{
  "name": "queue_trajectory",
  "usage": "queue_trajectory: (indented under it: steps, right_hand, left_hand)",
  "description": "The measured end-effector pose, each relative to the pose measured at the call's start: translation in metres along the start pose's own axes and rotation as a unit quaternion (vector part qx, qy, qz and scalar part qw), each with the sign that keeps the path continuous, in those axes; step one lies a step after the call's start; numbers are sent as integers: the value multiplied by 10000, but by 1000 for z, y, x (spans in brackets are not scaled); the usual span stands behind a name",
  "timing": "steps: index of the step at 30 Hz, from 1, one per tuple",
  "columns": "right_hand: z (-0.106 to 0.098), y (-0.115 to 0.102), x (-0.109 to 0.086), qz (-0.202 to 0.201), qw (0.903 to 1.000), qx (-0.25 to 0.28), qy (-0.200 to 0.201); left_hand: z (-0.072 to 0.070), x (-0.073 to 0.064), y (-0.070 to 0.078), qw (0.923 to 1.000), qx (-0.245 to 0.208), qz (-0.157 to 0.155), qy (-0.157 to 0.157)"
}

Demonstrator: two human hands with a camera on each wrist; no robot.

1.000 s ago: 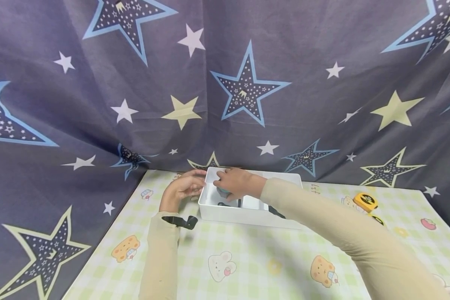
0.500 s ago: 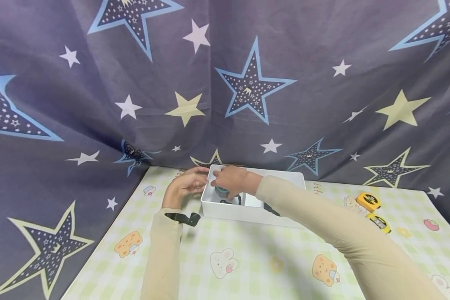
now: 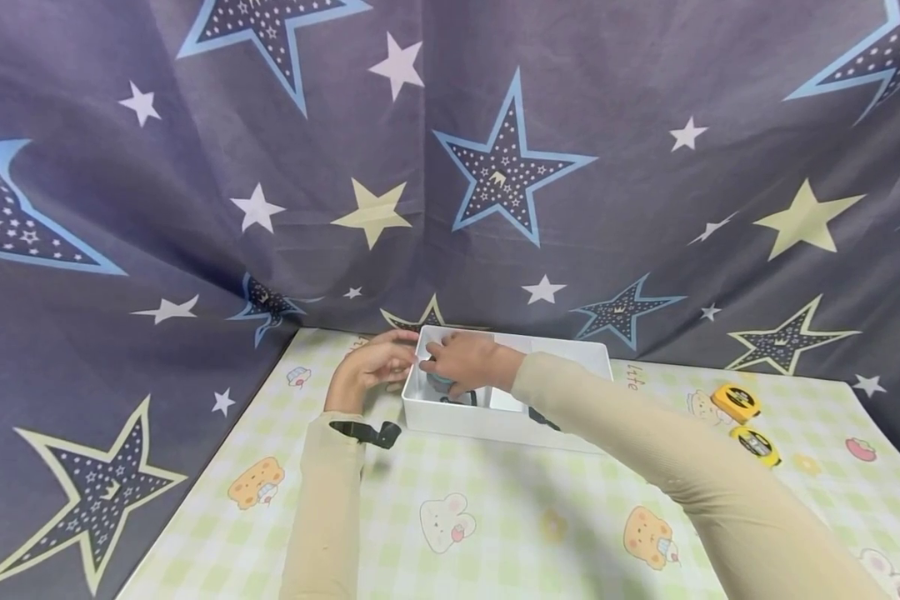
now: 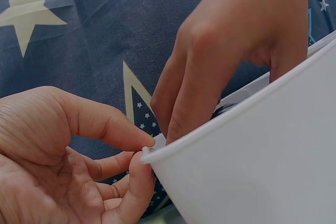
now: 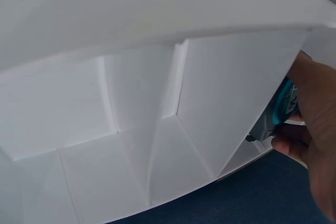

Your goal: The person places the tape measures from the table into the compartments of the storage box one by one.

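A white divided storage box (image 3: pixel 487 423) stands at the back of the table. My right hand (image 3: pixel 471 364) reaches down into its left compartment and grips a dark tape measure with a teal band (image 5: pixel 283 103), mostly covered by the fingers. A black strap-like piece (image 3: pixel 461 401) shows below that hand, inside the box. At the box's left end my left hand (image 3: pixel 377 365) pinches the corner of the rim between thumb and fingers, seen close in the left wrist view. Right fingertips are hidden behind the box wall (image 4: pixel 252 150) there.
Two yellow tape measures (image 3: pixel 737 403) lie on the right of the table. White dividers (image 5: pixel 239 93) split the box into compartments. A checked cloth (image 3: pixel 517 525) covers the table, and a star-patterned curtain (image 3: pixel 330 150) hangs right behind the box.
The head view has shifted slightly. My right forearm has drawn a little left, uncovering more of the nearer yellow tape measure. Both hands stay at the box's left end.
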State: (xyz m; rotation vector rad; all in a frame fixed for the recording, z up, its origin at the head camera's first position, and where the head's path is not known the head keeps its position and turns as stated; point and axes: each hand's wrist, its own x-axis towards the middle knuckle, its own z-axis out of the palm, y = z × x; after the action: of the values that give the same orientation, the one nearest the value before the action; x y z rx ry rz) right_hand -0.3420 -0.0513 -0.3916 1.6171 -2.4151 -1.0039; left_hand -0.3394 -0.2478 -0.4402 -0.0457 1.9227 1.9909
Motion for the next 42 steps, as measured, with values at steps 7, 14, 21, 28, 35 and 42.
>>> queue_trajectory:
  steps: [7,14,21,28,35,42]
  right_hand:
    - [-5,7,-1,43,9999,-104,-61]
    - [-6,10,-2,43,9992,365,-158]
    - [0,1,-2,6,9982,515,-295]
    - [4,-3,0,42,9985,492,-247]
    - [11,-6,1,129,9982,549,-202]
    - [15,-8,-4,-26,9997,215,124]
  left_hand:
    - [0,2,9,10000,-49,69,21]
    - [3,3,11,10000,-20,77,-17]
    - [6,3,7,9999,109,30,-39]
    - [6,2,5,9999,105,86,-53]
    - [4,-1,2,9999,125,114,-24]
    - [1,-1,-2,9999,137,97,-29]
